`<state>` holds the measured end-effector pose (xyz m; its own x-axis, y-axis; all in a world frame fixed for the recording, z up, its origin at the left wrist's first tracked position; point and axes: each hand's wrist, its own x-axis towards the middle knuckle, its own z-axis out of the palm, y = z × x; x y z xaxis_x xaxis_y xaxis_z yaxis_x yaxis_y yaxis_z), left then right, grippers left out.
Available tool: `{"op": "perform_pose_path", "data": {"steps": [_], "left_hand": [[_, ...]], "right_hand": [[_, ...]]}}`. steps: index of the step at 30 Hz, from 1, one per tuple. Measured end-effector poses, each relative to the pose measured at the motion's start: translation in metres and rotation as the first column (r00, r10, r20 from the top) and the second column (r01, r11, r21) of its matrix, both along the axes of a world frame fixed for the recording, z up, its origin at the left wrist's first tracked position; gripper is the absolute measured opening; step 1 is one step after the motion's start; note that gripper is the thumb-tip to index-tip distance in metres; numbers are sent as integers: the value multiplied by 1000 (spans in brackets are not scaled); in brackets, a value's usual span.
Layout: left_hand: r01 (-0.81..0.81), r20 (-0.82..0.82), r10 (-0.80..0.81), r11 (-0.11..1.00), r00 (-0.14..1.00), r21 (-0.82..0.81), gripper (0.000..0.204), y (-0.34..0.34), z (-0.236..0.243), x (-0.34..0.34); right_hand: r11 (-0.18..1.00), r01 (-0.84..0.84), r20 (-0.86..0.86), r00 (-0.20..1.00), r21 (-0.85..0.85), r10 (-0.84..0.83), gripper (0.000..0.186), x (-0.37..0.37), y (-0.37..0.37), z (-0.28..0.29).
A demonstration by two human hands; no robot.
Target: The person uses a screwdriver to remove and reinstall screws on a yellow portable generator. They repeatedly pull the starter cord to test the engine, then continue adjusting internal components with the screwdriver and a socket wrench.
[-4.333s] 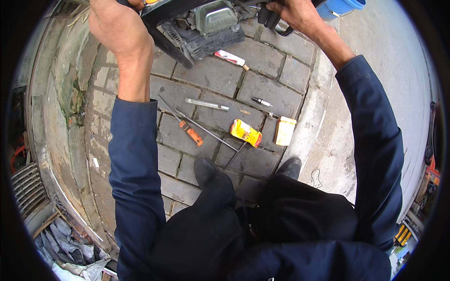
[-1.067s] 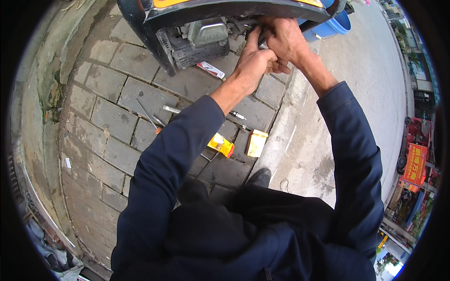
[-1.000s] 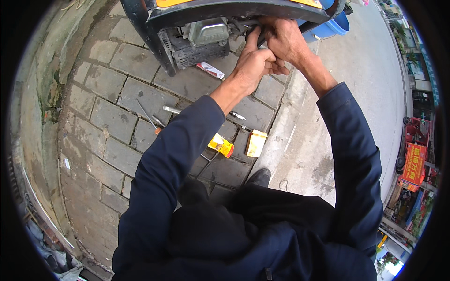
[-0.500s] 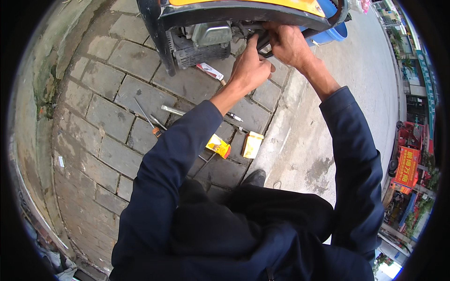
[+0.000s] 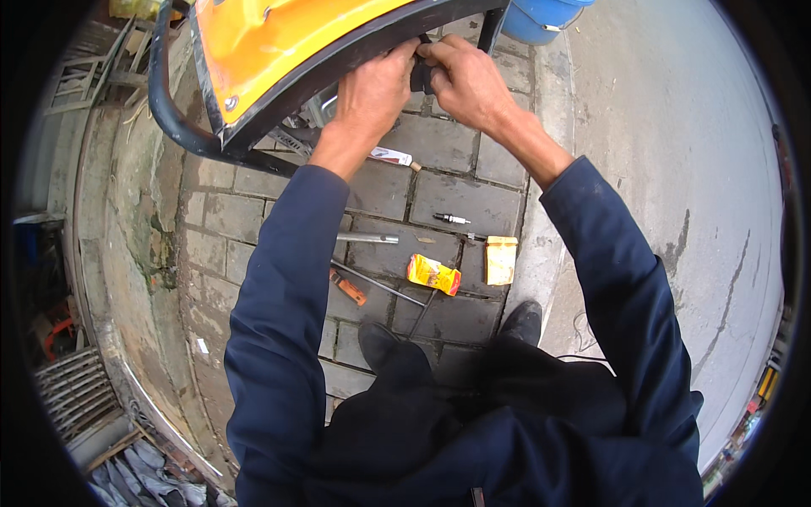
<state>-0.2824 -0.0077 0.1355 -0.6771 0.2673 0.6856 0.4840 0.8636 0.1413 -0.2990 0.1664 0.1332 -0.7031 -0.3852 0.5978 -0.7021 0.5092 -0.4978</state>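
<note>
A machine's yellow panel sits in a black tubular frame, its grimy engine partly hidden beneath. My left hand is closed at the frame's lower rail, its fingertips hidden. My right hand grips a black part just beside it. On the pavers below lie a spark plug, a steel tube, an orange-handled screwdriver, a T-handled bar, a yellow packet, an opened carton and a white-and-red package.
A blue bucket stands behind the machine by the concrete kerb. The road runs along the right. A weathered wall edge is on the left, with scrap wood and a metal grate beyond it.
My left hand has shifted up and left along the frame, and my right hand now curls beside it. The view has turned, showing much more of the yellow panel.
</note>
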Motion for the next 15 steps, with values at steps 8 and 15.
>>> {"op": "perform_pose_path", "data": {"steps": [8,15], "left_hand": [[56,108,-3,868,994,-493,24,4,20,-7],[177,147,-107,743,983,-645,12,-2,31,-18]], "right_hand": [[851,370,739,673,-373,31,28,51,-11,-50],[883,271,691,718,-383,80,28,59,-14,-75]]}}
